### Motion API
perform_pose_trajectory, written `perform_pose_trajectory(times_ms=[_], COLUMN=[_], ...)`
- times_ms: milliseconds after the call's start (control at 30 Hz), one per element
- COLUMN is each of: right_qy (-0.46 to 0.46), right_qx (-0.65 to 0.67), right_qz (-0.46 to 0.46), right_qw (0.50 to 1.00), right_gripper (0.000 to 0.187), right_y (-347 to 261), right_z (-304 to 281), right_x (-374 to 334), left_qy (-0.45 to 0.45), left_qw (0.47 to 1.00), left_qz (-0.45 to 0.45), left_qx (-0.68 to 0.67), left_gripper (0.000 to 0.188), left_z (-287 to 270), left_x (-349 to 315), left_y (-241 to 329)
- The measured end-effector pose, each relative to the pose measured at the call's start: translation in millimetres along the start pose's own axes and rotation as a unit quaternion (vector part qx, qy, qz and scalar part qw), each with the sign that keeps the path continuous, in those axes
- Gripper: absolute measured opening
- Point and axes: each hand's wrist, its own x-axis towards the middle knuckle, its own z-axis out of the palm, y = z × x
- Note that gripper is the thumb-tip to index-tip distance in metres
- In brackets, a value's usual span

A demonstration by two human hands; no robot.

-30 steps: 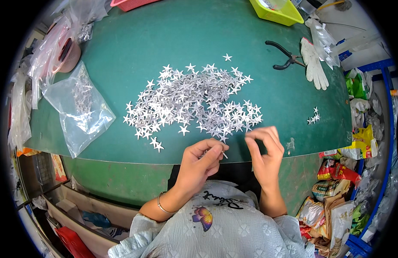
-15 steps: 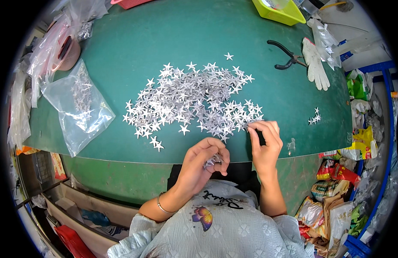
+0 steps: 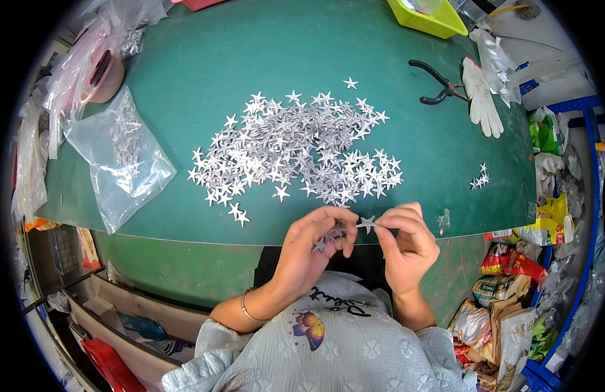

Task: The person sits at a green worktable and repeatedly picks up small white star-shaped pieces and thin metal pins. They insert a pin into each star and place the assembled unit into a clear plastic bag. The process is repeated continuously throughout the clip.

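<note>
The right hand point(image 3: 407, 245) pinches a single silver star point(image 3: 366, 224) between thumb and fingertips, at the near edge of the green table point(image 3: 204, 72). Just left, the left hand point(image 3: 313, 245) is curled closed around a small cluster of stars point(image 3: 330, 239). A wide pile of silver stars point(image 3: 296, 147) lies farther back, a clear plastic bag point(image 3: 122, 160) to the left.

Your left hand point(image 3: 310, 245) curls half-closed, palm inward; your right hand point(image 3: 407, 240) pinches thumb to forefinger, both wrists bent, fingertips nearly meeting.
</note>
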Motion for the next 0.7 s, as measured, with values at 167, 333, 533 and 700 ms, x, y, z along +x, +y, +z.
perform_pose_trajectory(times_ms=[167,333,533,700], right_qy=[0.003,-0.003,-0.011,-0.038], right_qx=[0.102,0.122,0.091,0.074], right_qz=[0.093,0.143,0.166,0.131], right_qw=[0.990,0.982,0.982,0.988], right_gripper=[0.020,0.020,0.020,0.014], right_y=[-5,-9,-13,-11], right_z=[4,3,4,2], right_x=[-5,-6,-4,-5], left_qy=[0.012,-0.016,0.007,0.000], left_qw=[0.975,0.964,0.984,0.994], left_qz=[0.075,0.117,0.018,-0.022], left_qx=[0.211,0.238,0.175,0.108], left_gripper=[0.021,0.022,0.019,0.018], left_z=[3,-1,0,-2], left_x=[-6,-4,-7,-9], left_y=[0,-3,0,-1])
